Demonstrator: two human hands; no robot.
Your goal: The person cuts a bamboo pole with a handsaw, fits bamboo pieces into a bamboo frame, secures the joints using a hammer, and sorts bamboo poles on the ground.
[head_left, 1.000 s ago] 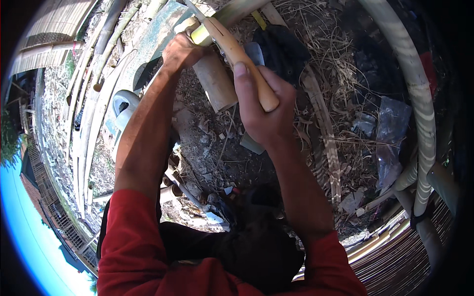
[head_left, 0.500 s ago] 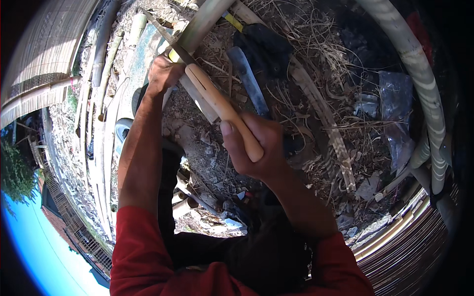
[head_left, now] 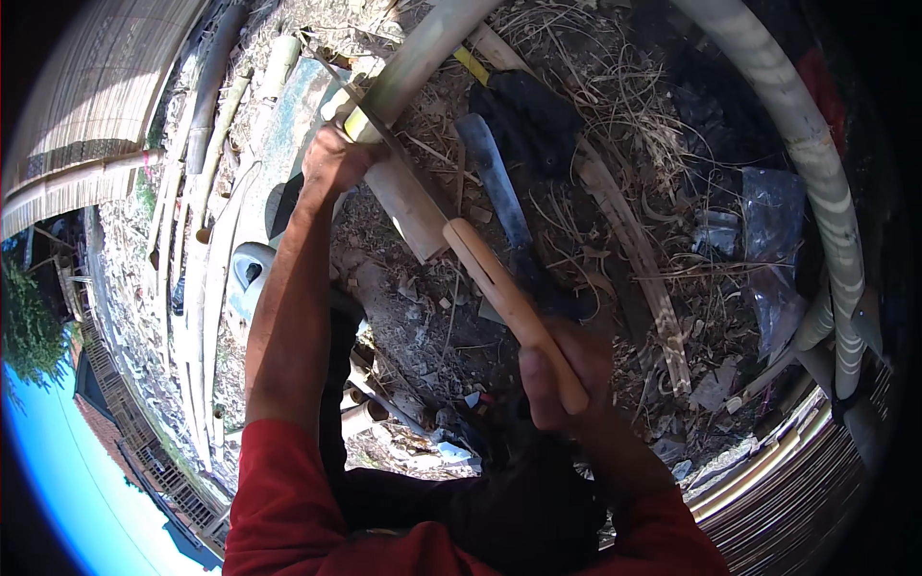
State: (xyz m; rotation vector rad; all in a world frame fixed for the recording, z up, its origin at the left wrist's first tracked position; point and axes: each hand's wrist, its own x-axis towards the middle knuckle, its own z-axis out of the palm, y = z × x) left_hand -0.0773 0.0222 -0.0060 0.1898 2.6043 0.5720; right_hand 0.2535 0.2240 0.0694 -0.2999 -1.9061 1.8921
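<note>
Both hands are at work on one bamboo pole (head_left: 423, 58), which slants up away from the person. Left hand (head_left: 331, 161) is closed around the pole beside the cut. Right hand (head_left: 557, 374) is clenched on the wooden handle (head_left: 509, 298) of a saw whose blade (head_left: 384, 144) crosses the pole just beyond the left hand. Sawing looks midway; next calls for a steady stroke with the pole pinned.

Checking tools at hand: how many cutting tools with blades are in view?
2. A saw, its wooden handle in the right hand, cuts the bamboo pole held by the left hand; a machete lies on the ground. Litter may hide others.
</note>
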